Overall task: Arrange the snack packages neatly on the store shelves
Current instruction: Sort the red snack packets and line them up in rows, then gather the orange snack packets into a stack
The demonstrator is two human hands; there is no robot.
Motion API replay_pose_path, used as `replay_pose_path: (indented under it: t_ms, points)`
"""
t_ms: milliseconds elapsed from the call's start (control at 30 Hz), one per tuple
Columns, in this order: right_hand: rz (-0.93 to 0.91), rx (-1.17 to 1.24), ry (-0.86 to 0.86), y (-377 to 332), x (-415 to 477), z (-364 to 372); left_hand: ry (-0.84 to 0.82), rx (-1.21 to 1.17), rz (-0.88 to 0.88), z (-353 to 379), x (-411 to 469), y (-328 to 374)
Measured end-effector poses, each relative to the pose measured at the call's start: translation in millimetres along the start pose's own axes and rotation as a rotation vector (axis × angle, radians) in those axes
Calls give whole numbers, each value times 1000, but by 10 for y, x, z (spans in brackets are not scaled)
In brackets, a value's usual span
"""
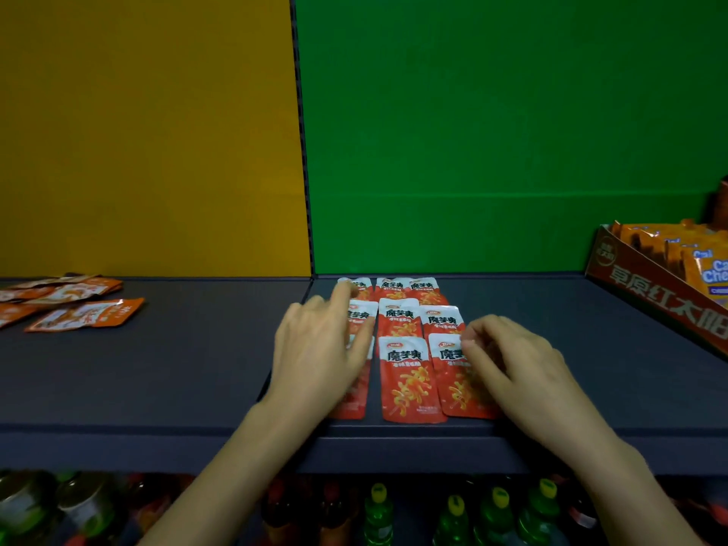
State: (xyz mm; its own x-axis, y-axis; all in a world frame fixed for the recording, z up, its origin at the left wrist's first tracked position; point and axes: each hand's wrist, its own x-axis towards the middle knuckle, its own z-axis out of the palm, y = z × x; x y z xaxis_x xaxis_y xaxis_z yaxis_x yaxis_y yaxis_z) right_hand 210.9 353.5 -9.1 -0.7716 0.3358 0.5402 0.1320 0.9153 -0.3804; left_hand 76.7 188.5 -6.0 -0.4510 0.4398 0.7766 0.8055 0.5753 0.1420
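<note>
- Rows of red-and-white foil snack packets (pixel 407 372) lie by the front edge of the dark grey shelf (pixel 157 380).
- The left hand (pixel 319 348) lies released on the left column.
- The right hand (pixel 512 360) curls over the front-right packet (pixel 453 388); grasp unclear.

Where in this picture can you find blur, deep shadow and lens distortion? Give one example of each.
Head view: the left hand looks motion-blurred at its index fingertip, over the red packets. Head view: the bottles below the shelf sit in deep shadow. Head view: the vertical divider strip bows, a wide-angle effect.
</note>
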Motion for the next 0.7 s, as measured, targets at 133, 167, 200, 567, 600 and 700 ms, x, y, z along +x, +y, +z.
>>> replay_pose_path:
  t_ms: [133,167,200,567,600,700]
  points:
    - [-165,-30,-111,-306,256,61,-42,58,-55,-148,-35,-399]
    - [-205,-36,-137,-397,322,83,-48,74,-74,-198,-54,-500]
    - [-244,-40,-159,-493,387,111,-57,84,-99,-252,-76,-601]
    - [-449,-29,-331,-1745,955,1004,-146,159,-280,-770,-341,-1957]
    - [-447,-34,-354,-1874,1000,1121,-154,164,-283,-813,-359,-2107]
    - [-401,-47,-430,-2267,1136,1479,-169,183,-285,-979,-412,-2591]
